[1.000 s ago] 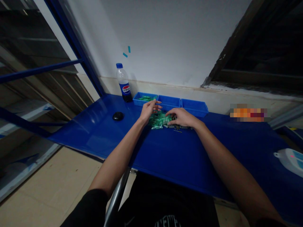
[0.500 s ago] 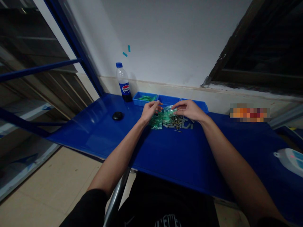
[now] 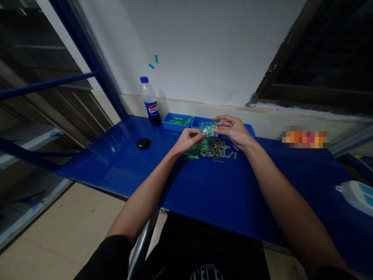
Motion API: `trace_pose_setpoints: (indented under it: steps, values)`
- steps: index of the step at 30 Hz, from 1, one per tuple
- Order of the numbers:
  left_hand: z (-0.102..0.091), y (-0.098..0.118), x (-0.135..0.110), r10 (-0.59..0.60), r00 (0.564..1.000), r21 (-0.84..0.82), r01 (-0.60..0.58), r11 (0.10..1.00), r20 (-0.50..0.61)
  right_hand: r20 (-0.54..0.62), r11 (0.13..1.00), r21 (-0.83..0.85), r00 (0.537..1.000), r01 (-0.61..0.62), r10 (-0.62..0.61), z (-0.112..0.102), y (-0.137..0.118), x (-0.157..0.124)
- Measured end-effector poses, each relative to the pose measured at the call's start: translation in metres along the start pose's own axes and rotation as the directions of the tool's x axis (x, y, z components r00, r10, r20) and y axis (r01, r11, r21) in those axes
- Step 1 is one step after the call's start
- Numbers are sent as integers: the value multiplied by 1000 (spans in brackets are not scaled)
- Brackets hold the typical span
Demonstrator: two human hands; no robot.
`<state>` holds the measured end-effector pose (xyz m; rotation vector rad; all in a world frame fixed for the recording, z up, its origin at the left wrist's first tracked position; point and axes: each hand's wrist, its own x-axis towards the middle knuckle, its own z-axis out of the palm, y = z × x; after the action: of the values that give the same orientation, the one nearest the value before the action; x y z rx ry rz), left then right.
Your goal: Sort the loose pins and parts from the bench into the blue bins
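A small green-tinted plastic bag (image 3: 208, 128) is held up above the blue table (image 3: 221, 190) between both hands. My left hand (image 3: 189, 140) pinches its lower left corner, fingers curled. My right hand (image 3: 233, 130) grips its right edge. Below them lies a heap of more green bags (image 3: 194, 151) and a scatter of small metal screws and grey sleeves (image 3: 220, 149).
Three blue bins stand along the wall; the left bin (image 3: 176, 121) holds green bags. A cola bottle (image 3: 149, 102) stands at the back left, a black round object (image 3: 143, 143) near it. A white device (image 3: 357, 194) lies far right. Blue shelving (image 3: 43, 85) fills the left.
Both hands have risen from the heap. A single green bag has been lifted clear of the pile and is now held between them, uncovering the screws underneath.
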<state>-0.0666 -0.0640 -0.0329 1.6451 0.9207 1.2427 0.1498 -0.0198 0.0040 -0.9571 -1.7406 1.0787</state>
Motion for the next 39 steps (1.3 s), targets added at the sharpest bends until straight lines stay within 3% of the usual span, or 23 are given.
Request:
trace_pose_setpoints:
  steps: [4, 6, 8, 10, 14, 18, 25, 33, 39]
  values:
    - [-6, -7, 4, -42, 997, -130, 33, 991, -67, -24, 997, 26, 997, -66, 67, 6, 17, 4]
    - [-10, -12, 8, -66, 990, -208, 39, 977, -122, -33, 995, -80, 997, -67, 65, 9, 25, 5]
    - [-14, -16, 10, -79, 978, -252, 28, 967, -194, 23, 964, -266, 1000, 22, -16, 11, 30, 4]
    - [-17, -18, 12, -103, 955, -255, 30, 966, -279, 152, 896, -417, 984, 151, -94, 12, 31, 1]
    - [-22, -20, 12, -212, 901, -257, 118, 959, -378, 355, 779, -534, 923, 329, -146, 18, 30, -5]
    - [-23, -25, 14, -288, 878, -244, 205, 948, -383, 425, 731, -578, 899, 362, -109, 25, 36, -6]
    - [-17, -23, 13, -241, 909, -158, 198, 968, -340, 418, 659, -656, 904, 369, -90, 26, 41, -4]
    - [-15, -20, 12, -234, 917, -135, 200, 970, -322, 457, 706, -616, 888, 349, -40, 20, 33, -7]
    - [-15, -20, 11, -237, 918, -126, 207, 970, -317, 444, 663, -652, 894, 368, -61, 20, 36, -6]
